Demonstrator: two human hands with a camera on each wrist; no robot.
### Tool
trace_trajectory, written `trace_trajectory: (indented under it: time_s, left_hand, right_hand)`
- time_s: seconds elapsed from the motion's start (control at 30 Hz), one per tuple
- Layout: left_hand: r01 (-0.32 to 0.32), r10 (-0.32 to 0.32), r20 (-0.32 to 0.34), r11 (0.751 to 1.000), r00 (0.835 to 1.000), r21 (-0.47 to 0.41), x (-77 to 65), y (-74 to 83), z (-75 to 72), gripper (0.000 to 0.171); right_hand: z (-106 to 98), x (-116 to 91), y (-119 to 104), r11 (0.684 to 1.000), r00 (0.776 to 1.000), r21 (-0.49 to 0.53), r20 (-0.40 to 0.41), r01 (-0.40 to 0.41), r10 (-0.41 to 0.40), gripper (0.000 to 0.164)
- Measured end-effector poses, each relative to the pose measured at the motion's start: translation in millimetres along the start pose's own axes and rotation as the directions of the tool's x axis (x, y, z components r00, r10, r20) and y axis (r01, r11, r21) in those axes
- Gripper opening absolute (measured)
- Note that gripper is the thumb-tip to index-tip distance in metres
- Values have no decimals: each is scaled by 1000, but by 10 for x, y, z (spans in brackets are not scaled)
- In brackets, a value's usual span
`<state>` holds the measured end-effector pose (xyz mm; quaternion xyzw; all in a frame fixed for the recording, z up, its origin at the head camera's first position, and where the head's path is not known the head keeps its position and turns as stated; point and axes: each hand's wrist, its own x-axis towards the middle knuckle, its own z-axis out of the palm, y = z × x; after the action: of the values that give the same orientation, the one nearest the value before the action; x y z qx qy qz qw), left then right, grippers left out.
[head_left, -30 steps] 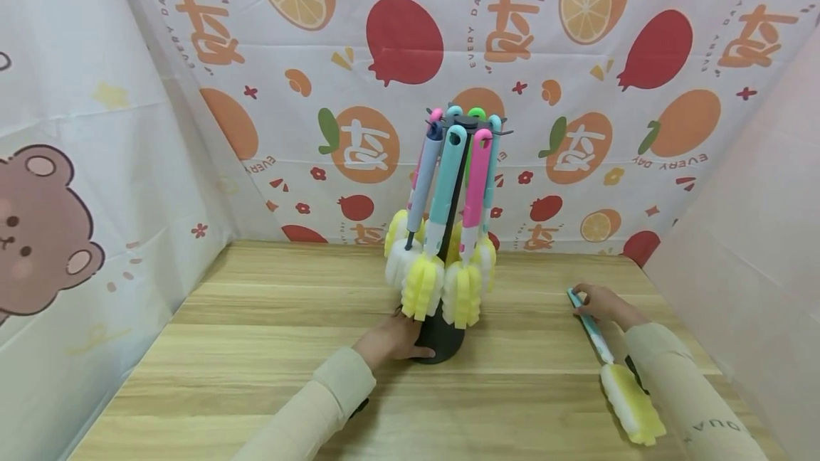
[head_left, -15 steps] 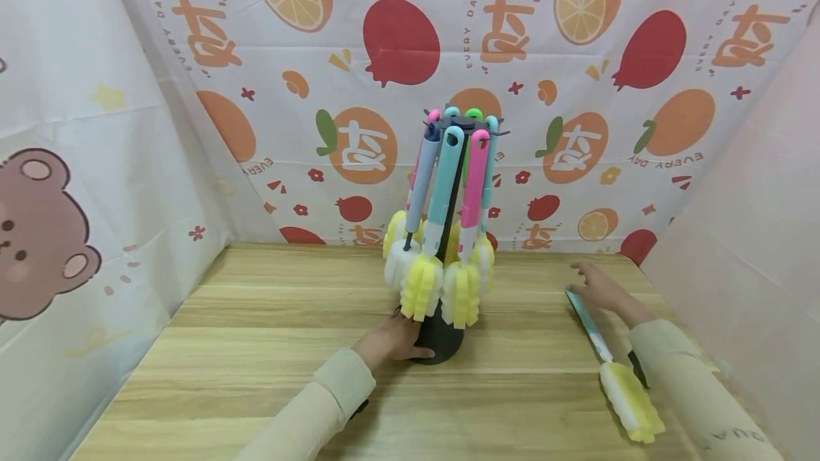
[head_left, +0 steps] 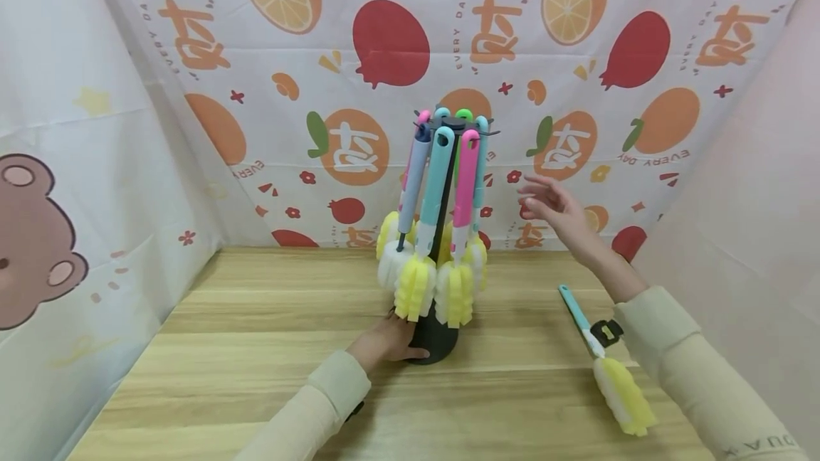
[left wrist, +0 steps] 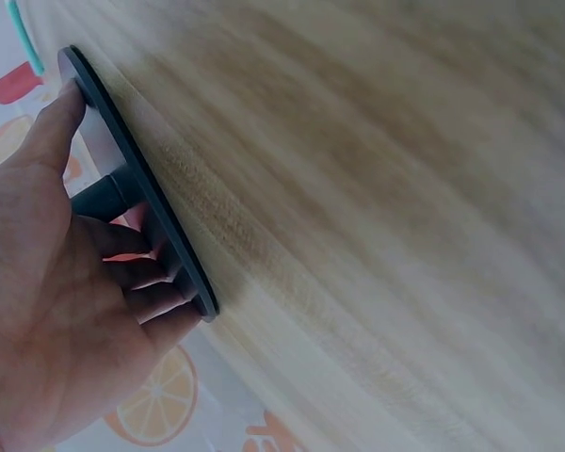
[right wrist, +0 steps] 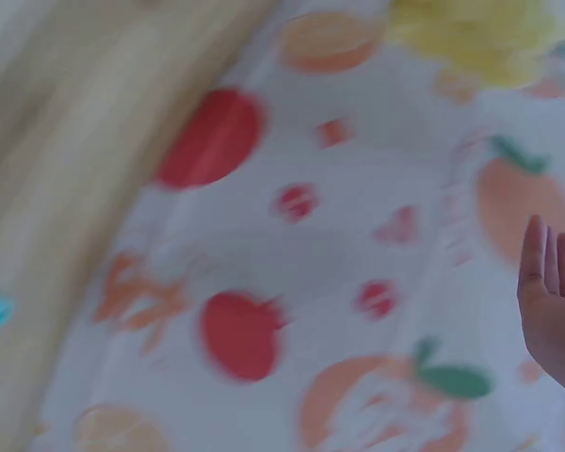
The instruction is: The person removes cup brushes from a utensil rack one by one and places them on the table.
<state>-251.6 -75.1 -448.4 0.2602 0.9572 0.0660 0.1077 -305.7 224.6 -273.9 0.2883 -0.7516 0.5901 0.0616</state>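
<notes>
Brushes (head_left: 438, 187) hang all around your black stand (head_left: 440, 338), handles up and sponge heads down, near the middle of the wooden table (head_left: 256, 361). Your left hand (head_left: 383, 341) grips the stand's round base, thumb at one side of the rim and bent fingers at the other, with the pole between them. Your right hand (head_left: 556, 213) is up in the air to the right of the stand, apart from it, fingers relaxed and holding nothing. One loose brush (head_left: 579, 313) lies on the table at your right, near your sleeve (head_left: 679, 354), its turquoise handle pointing away from you and its yellow-and-white sponge toward you. Nearest you on the stand are grey-blue, turquoise and pink handles. Behind hangs a white cloth (head_left: 391, 41) printed with fruit.
</notes>
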Motion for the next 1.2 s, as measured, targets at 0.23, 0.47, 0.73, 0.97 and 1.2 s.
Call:
trace_trajectory:
  time_s: [0.23, 0.47, 0.73, 0.97, 1.2]
  left_hand:
    - [2, -2, -1, 1000, 1000, -17, -14, -26, 12, 89]
    - [1, -1, 6, 1000, 1000, -14, -31, -11, -10, 89]
    - [-20, 20, -3, 1000, 1000, -1, -19, 3, 4, 89]
    - [-19, 19, -6, 1000, 1000, 0, -12, -1, 13, 88]
    - [-14, 14, -3, 1000, 1000, -24, -23, -6, -5, 88]
  right_hand:
    - [329, 240, -500, 991, 998, 114, -3, 64, -64, 45]
    - [552, 358, -633, 978, 991, 187, -105, 97, -78, 42]
    - [633, 406, -596, 984, 993, 177, -118, 37, -16, 44]
    - [673, 401, -594, 979, 991, 195, -134, 55, -29, 46]
    - [688, 406, -605, 979, 987, 193, -156, 58, -28, 46]
